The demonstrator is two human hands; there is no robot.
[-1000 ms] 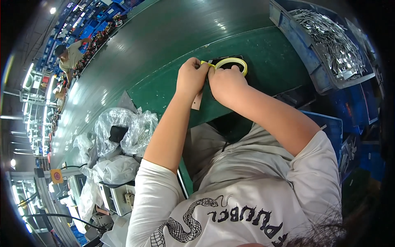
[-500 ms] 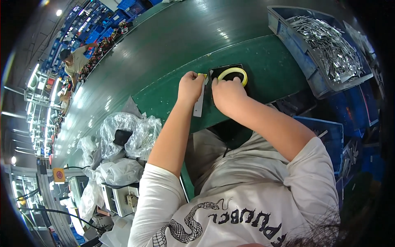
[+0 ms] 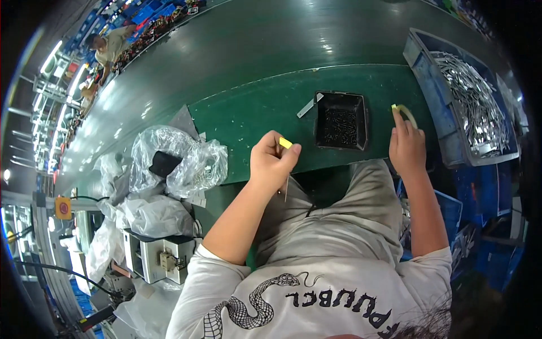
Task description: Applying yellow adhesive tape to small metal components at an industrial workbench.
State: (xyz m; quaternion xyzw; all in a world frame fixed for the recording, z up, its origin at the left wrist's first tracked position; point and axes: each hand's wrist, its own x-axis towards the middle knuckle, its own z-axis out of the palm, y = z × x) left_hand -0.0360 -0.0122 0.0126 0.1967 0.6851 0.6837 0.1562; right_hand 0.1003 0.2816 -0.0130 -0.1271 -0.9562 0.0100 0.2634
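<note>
My left hand (image 3: 272, 162) is closed in front of my lap, pinching a metal strip; a bit of yellow tape (image 3: 286, 143) shows between thumb and forefinger. The strip's lower end (image 3: 286, 189) pokes out thinly beneath the hand, seen nearly edge-on. Off to the right, my right hand (image 3: 407, 147) grips a roll of yellow tape (image 3: 414, 117), partly hidden by the fingers. Between the hands stands a black tray (image 3: 366, 121) with many small dark pieces inside, too small to name. Another flat metal strip (image 3: 308, 107) leans on its far left corner.
A blue-grey bin (image 3: 427, 90) heaped with metal strips (image 3: 471, 104) stands at the right. Clear plastic bags (image 3: 169, 152) crowd the left, above a white metal box (image 3: 169, 257). Across the green table's far side another person (image 3: 110, 45) bends over parts.
My hands have parted: the right carried the tape roll off the black tray to the right, and the left drew the strip back toward me. The tray's contents now show.
</note>
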